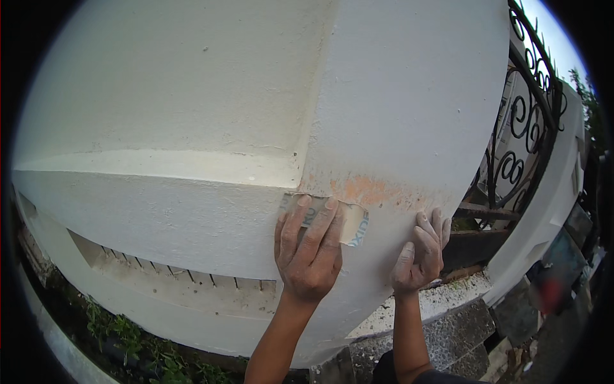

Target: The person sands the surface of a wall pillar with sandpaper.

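Note:
A white painted wall (pixel 393 96) fills most of the view, with a raised band and pillar meeting at a corner. My left hand (pixel 309 245) presses a piece of sandpaper (pixel 354 224), its printed backing outward, flat against the wall just below that corner. Dust coats the fingers. Right above and beside the sandpaper, an orange-brown scuffed patch (pixel 367 189) shows through the white paint. My right hand (pixel 422 254), also dusty, rests its fingertips on the wall near the pillar's right edge, below the patch's right end, and holds nothing visible.
A black wrought-iron fence (pixel 520 120) with scrolls stands to the right. Low on the wall, a recess (pixel 182 283) has short metal bars. Green plants (pixel 129 336) grow along the wall's foot at lower left. Grey paving slabs (pixel 455 331) lie at lower right.

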The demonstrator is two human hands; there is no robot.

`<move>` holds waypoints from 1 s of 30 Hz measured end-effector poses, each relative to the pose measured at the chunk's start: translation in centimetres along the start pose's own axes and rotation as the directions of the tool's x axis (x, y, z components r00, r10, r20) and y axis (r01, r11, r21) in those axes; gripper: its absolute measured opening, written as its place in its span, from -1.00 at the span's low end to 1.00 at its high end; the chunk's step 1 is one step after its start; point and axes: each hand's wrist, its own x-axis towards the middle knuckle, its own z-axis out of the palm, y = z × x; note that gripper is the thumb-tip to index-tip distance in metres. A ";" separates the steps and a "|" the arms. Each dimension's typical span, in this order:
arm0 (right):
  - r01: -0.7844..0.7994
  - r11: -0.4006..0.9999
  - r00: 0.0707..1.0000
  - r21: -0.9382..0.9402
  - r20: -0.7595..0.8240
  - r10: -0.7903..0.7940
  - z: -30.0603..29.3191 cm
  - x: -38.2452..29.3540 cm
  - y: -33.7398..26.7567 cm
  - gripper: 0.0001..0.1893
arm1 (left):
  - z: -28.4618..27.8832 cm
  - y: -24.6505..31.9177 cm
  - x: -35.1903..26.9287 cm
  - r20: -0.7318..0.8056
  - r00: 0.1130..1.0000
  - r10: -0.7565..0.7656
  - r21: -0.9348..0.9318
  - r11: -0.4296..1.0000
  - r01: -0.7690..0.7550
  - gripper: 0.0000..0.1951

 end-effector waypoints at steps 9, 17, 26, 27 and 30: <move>-0.003 1.000 1.000 0.004 0.000 0.003 -0.5 -0.1 0.4 -0.77 | -1.9 -2.1 -0.1 -0.065 0.992 -0.109 0.180 0.976 0.119 -0.71; 0.004 0.999 1.000 0.040 0.000 -0.004 -0.3 0.0 0.4 -0.78 | -1.3 -1.0 -0.7 0.007 0.996 -0.088 0.174 0.981 0.086 -0.68; 0.002 0.999 1.000 0.040 0.021 -0.003 -0.6 -0.2 0.9 -0.80 | -1.9 -2.5 -0.3 -0.061 0.986 -0.157 0.223 0.961 0.167 -0.72; -0.009 0.999 1.000 0.035 0.028 0.008 -0.6 -0.3 0.6 -0.80 | -3.3 -3.5 0.1 -0.113 0.977 -0.181 0.328 0.921 0.209 -0.71; 0.005 0.999 1.000 0.045 0.020 -0.006 -0.4 0.1 0.2 -0.81 | -1.6 -0.9 0.0 -0.085 0.965 -0.248 0.173 0.950 0.259 -0.74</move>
